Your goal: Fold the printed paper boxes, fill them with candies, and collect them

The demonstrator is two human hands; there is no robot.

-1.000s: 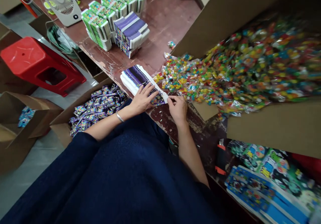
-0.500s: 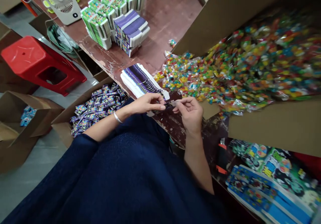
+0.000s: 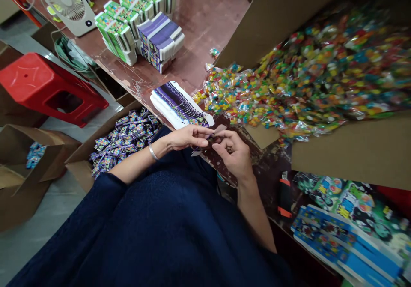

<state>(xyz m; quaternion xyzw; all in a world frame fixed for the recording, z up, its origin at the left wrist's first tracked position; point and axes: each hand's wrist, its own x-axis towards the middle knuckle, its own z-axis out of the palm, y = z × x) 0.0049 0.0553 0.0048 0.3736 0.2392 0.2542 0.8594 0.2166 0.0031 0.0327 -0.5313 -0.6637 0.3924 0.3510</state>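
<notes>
Between my two hands is a small dark purple folding carton point(image 3: 220, 128), its pale end flaps sticking out, one at the upper right and one at the lower left. My left hand point(image 3: 188, 137) grips its left part with the thumb on the near side and the fingers behind. At the carton's right end, the bent fingers and thumb of my right hand point(image 3: 236, 153) are closed on it around the flap. Most of the carton is hidden by my fingers. Just beyond my left hand lies a fanned stack of flat purple cartons point(image 3: 176, 105) on the table.
Candy in clear packets point(image 3: 250, 92) spills from a large cardboard box point(image 3: 349, 150). Banded green carton bundles point(image 3: 115, 36) and a purple bundle point(image 3: 160, 38) stand farther back, near a fan point(image 3: 67, 4). Filled purple cartons point(image 3: 128, 137) lie in a box at left. A black-and-orange cutter point(image 3: 284, 195) lies right.
The right fingers have curled in closer to the carton's end, and its flap now points up. My left hand stays on the carton. The whole view has shifted slightly.
</notes>
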